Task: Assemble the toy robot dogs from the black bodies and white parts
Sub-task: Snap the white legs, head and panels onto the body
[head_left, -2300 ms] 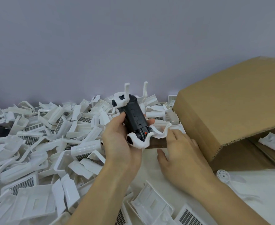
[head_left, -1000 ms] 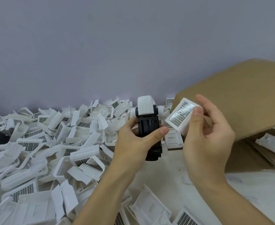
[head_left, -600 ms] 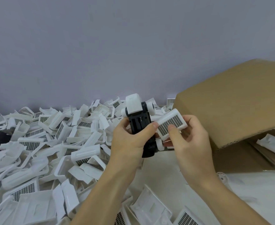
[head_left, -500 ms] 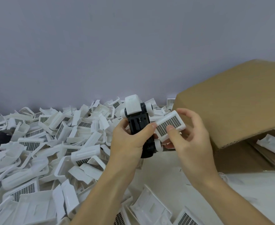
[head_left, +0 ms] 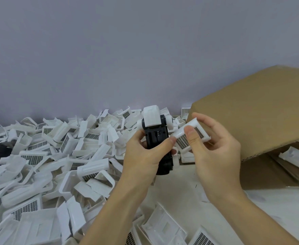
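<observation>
In the head view the left hand [head_left: 145, 156] grips the black body [head_left: 158, 144] upright above the table [head_left: 189, 200], while the right hand [head_left: 214, 152] pinches a white grille part [head_left: 191, 137] just beside it. To seat it well, the person should probably square the part's open side to the body before pressing.

Partly hidden and cut-off things

The left hand [head_left: 143, 156] covers the black body's [head_left: 156, 137] lower half; the cardboard box [head_left: 254, 110] runs off the right edge.

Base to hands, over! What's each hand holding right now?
Left hand grips black plastic dog body. Right hand pinches white grille-faced plastic cover beside it, not yet fitted. Nothing between them.
</observation>
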Action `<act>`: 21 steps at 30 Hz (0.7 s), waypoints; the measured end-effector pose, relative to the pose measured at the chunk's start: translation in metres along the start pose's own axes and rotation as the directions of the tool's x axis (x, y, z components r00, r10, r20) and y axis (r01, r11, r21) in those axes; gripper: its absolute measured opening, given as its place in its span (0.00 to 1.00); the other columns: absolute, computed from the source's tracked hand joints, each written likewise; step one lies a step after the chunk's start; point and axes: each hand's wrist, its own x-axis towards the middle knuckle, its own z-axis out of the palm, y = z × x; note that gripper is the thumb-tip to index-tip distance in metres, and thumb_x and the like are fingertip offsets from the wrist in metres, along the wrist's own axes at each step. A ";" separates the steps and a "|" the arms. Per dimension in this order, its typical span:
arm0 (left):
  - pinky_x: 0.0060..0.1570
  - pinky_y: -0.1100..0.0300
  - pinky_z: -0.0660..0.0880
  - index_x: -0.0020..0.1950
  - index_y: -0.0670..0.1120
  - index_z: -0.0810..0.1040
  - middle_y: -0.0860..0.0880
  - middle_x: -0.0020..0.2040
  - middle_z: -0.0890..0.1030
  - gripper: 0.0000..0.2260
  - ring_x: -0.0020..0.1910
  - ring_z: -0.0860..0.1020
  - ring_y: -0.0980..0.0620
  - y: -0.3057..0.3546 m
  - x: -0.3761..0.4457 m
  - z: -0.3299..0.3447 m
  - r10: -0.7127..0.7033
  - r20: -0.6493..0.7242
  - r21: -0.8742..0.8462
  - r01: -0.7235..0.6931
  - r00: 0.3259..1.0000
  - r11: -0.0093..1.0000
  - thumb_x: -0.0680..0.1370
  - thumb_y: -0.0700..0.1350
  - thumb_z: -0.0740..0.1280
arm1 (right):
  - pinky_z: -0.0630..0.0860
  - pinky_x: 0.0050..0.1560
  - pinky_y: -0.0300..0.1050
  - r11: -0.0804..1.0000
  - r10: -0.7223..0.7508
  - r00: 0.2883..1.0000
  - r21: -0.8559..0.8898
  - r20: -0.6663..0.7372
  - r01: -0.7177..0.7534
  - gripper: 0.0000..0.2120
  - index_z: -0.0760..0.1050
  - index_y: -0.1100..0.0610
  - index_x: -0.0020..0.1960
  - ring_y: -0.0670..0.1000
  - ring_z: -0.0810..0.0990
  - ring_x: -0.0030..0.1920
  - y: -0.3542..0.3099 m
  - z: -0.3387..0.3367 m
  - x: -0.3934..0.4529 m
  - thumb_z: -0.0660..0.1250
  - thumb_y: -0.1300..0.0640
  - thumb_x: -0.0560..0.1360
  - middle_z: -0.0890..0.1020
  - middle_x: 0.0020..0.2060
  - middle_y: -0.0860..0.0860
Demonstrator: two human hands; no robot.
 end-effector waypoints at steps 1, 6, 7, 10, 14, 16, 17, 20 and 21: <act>0.32 0.52 0.81 0.52 0.48 0.80 0.47 0.38 0.86 0.16 0.40 0.87 0.45 0.000 0.000 0.000 -0.002 0.004 0.000 0.002 1.000 1.000 0.68 0.50 0.78 | 0.80 0.37 0.35 1.000 0.010 1.000 0.009 0.004 -0.010 0.12 0.81 0.48 0.57 0.48 0.87 0.40 0.001 0.000 0.000 0.73 0.60 0.76 0.87 0.41 0.45; 0.32 0.52 0.80 0.53 0.46 0.80 0.47 0.38 0.86 0.18 0.39 0.86 0.47 0.000 0.000 -0.001 -0.013 0.004 -0.021 0.013 1.000 1.000 0.67 0.49 0.77 | 0.83 0.43 0.41 0.984 0.125 0.989 0.116 0.075 -0.133 0.10 0.85 0.50 0.51 0.53 0.88 0.45 0.001 -0.002 0.002 0.71 0.63 0.76 0.88 0.43 0.53; 0.32 0.52 0.81 0.54 0.45 0.80 0.47 0.39 0.86 0.18 0.39 0.86 0.47 0.000 0.000 -0.001 -0.015 0.005 -0.026 0.015 1.000 1.000 0.67 0.49 0.77 | 0.83 0.46 0.46 0.976 0.152 0.983 0.143 0.102 -0.166 0.08 0.86 0.53 0.51 0.56 0.87 0.47 0.002 -0.002 0.003 0.71 0.62 0.76 0.87 0.45 0.55; 0.31 0.53 0.80 0.54 0.46 0.80 0.46 0.40 0.86 0.18 0.40 0.86 0.47 0.000 0.001 -0.001 -0.020 0.013 -0.022 0.021 1.000 1.000 0.67 0.49 0.77 | 0.81 0.53 0.61 0.946 0.224 0.964 0.206 0.141 -0.250 0.17 0.82 0.61 0.58 0.61 0.85 0.50 0.002 -0.003 0.004 0.73 0.55 0.71 0.86 0.50 0.60; 0.31 0.54 0.80 0.54 0.47 0.80 0.47 0.41 0.87 0.18 0.39 0.86 0.47 -0.001 0.001 -0.002 -0.027 0.005 -0.027 0.027 1.000 0.999 0.67 0.49 0.77 | 0.81 0.57 0.62 0.949 0.229 0.959 0.179 0.169 -0.258 0.18 0.81 0.60 0.58 0.60 0.85 0.54 -0.001 -0.001 0.003 0.74 0.52 0.71 0.86 0.52 0.55; 0.31 0.54 0.80 0.54 0.47 0.81 0.46 0.41 0.87 0.18 0.39 0.86 0.47 -0.001 0.001 -0.002 -0.029 -0.003 -0.031 0.029 1.000 0.999 0.67 0.49 0.77 | 0.82 0.56 0.59 0.964 0.200 0.968 0.147 0.153 -0.222 0.17 0.81 0.59 0.57 0.57 0.86 0.53 -0.001 -0.001 0.002 0.71 0.52 0.71 0.87 0.51 0.53; 0.31 0.54 0.80 0.54 0.47 0.80 0.45 0.40 0.86 0.18 0.38 0.86 0.47 -0.001 0.001 -0.002 -0.031 0.000 -0.032 0.030 1.000 0.999 0.67 0.50 0.77 | 0.82 0.55 0.58 0.973 0.181 0.974 0.122 0.135 -0.198 0.16 0.82 0.58 0.57 0.56 0.86 0.52 -0.001 0.000 0.002 0.71 0.52 0.72 0.87 0.50 0.53; 0.31 0.56 0.79 0.54 0.46 0.80 0.45 0.39 0.86 0.19 0.37 0.86 0.47 -0.001 0.001 -0.001 -0.030 0.002 -0.036 0.030 1.000 0.999 0.67 0.50 0.78 | 0.82 0.56 0.57 0.982 0.169 0.982 0.067 0.086 -0.175 0.10 0.83 0.56 0.56 0.54 0.86 0.51 0.000 0.000 0.002 0.72 0.57 0.75 0.88 0.48 0.52; 0.31 0.56 0.79 0.54 0.46 0.80 0.45 0.39 0.86 0.20 0.38 0.86 0.48 -0.001 0.001 -0.001 -0.029 -0.001 -0.042 0.029 1.000 0.999 0.67 0.50 0.79 | 0.82 0.57 0.57 0.982 0.176 0.981 0.051 0.083 -0.181 0.09 0.83 0.55 0.56 0.54 0.86 0.51 0.001 0.000 0.002 0.71 0.58 0.76 0.87 0.48 0.52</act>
